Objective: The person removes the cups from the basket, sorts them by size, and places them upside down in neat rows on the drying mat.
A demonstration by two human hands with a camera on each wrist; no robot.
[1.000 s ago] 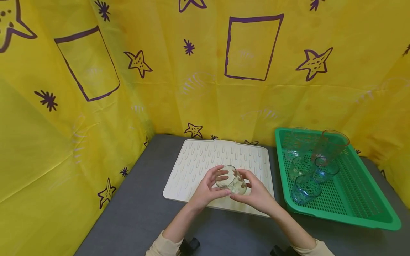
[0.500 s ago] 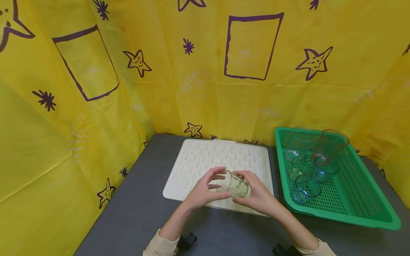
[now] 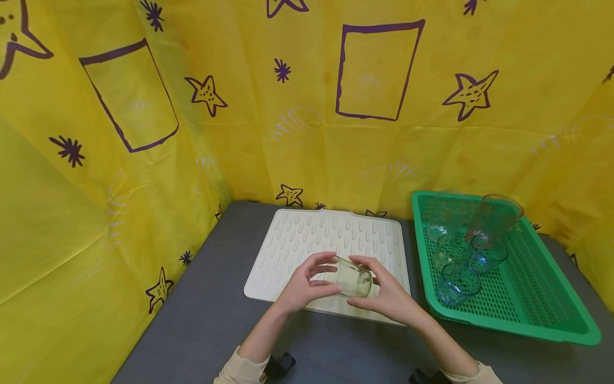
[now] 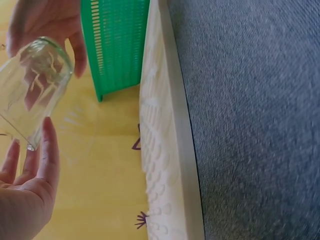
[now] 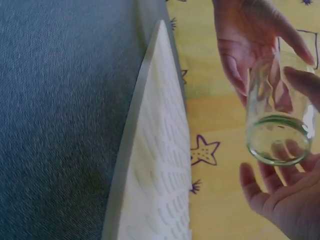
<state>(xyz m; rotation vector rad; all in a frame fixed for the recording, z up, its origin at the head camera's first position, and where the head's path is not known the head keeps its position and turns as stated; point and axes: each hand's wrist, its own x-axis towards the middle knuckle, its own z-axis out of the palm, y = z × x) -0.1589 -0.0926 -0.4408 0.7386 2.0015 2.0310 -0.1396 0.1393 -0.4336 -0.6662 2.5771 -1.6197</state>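
- Left hand (image 3: 302, 282): fingers and thumb grip the mouth end of the tumbler.
- Right hand (image 3: 388, 296): fingers and thumb curve round the base end; firmness of contact cannot be told.
- Pale green glass tumbler (image 3: 352, 280): quantity one, on its side between both hands, mouth toward the left hand, raised clear above the front edge area of the mat.
- Change: one second ago the mouth showed as a wide oval; the tumbler is now seen more nearly side-on. This suggests turning in hand, with placement not yet made.
- White ridged drying mat (image 3: 288, 250): quantity one, lying toward the back edge of the table (image 3: 201, 314).
- Green perforated basket (image 3: 563, 298): quantity one, just beside the mat's right edge, holding five glasses.
- Tall glasses, two: clear glass (image 3: 443, 218) at the basket's back left corner; pinkish glass (image 3: 494, 221) beside it along the back edge.
- Short glasses, three, toward the basket's left edge: faintly green glass (image 3: 451, 252), blue glass (image 3: 488, 256) to its right, second blue glass (image 3: 458, 284) nearest the front edge.
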